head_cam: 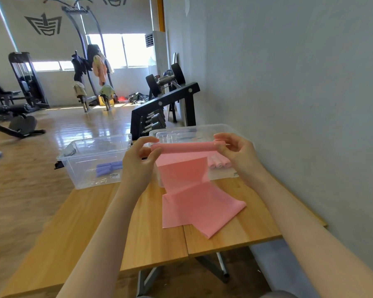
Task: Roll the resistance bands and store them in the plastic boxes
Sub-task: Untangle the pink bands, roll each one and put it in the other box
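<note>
Left hand point(138, 162) and right hand point(235, 153) each pinch one end of the rolled top of one pink band point(187, 181), held up over the wooden table point(116, 222), its loose tail draped on the tabletop. Two clear plastic boxes behind: left box point(78, 168) holds about two purple rolls point(108, 167), right box point(222, 129) at least three pink rolls point(219, 162).

Gym: dumbbell rack point(159, 104), weight machines point(26, 80).
</note>
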